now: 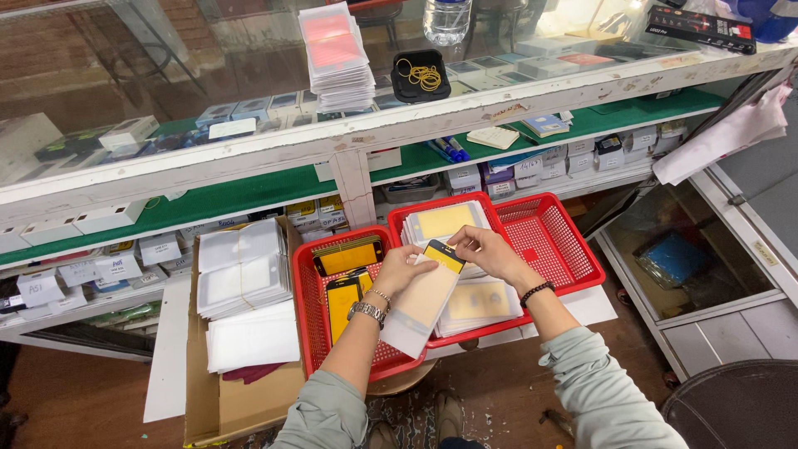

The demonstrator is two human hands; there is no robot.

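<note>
My left hand (400, 270) grips a white paper sleeve (420, 305) from its left side. My right hand (485, 248) pinches the top of a yellow, black-edged screen protector (444, 255) that sticks partly out of the sleeve's upper end. Both hands hover over two red plastic baskets. The left basket (312, 320) holds several yellow protectors (347, 259). The right basket (555, 241) holds stacks of sleeved protectors (480, 303), with another stack (444, 222) behind my hands.
A cardboard box (241, 397) at left holds banded bundles of white sleeves (243, 270). A glass counter (249, 91) above carries a tall sleeve stack (337, 58), a black tray with rubber bands (421, 75) and a bottle (446, 18). Green shelves (249, 189) hold small boxes. A dark stool (736, 407) sits at lower right.
</note>
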